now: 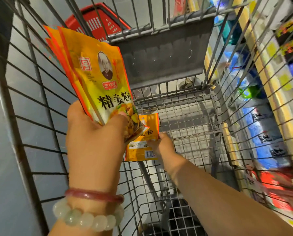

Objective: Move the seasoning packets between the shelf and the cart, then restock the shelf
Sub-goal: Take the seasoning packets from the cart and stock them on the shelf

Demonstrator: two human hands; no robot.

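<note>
My left hand [94,138] grips a fanned stack of yellow-orange seasoning packets [94,77] by their lower ends, held upright above the wire shopping cart [185,106]. Lower down inside the cart, my right hand [161,143] pinches the edge of another yellow packet [150,126] lying on the cart floor. A further packet [139,152] lies back side up just below it, barcode showing. The left stack partly hides the packets on the cart floor.
The cart's grey child-seat flap [162,53] stands at the far end. A red shopping basket [99,23] sits beyond the cart. Shelves with blue, green and red packaged goods [265,126] run along the right side. Grey floor lies to the left.
</note>
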